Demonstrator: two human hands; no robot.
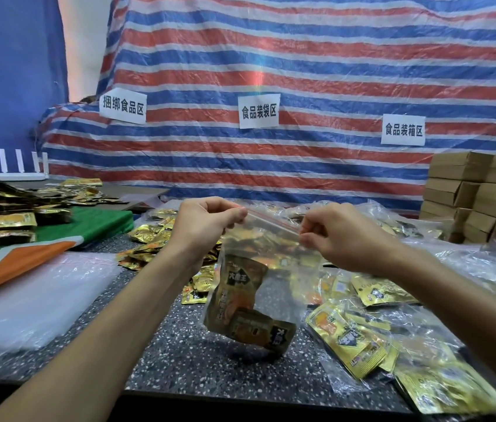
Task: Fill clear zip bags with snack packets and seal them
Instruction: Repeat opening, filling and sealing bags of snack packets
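Observation:
A clear zip bag [274,287] with a red zip strip hangs in the air above the speckled table [198,360]. Two gold-and-black snack packets [240,293] lie in its lower part. My left hand [207,226] pinches the left end of the zip strip. My right hand [341,236] pinches the strip near its right end. Loose gold snack packets [359,348] lie spread on the table under and to the right of the bag.
A stack of empty clear bags [27,303] lies at the left, beside a green and orange cloth [58,239] bearing more packets. Filled clear bags [484,269] pile at the right. Brown cardboard boxes [478,193] stand at the back right. A striped tarp [271,86] with paper labels hangs behind.

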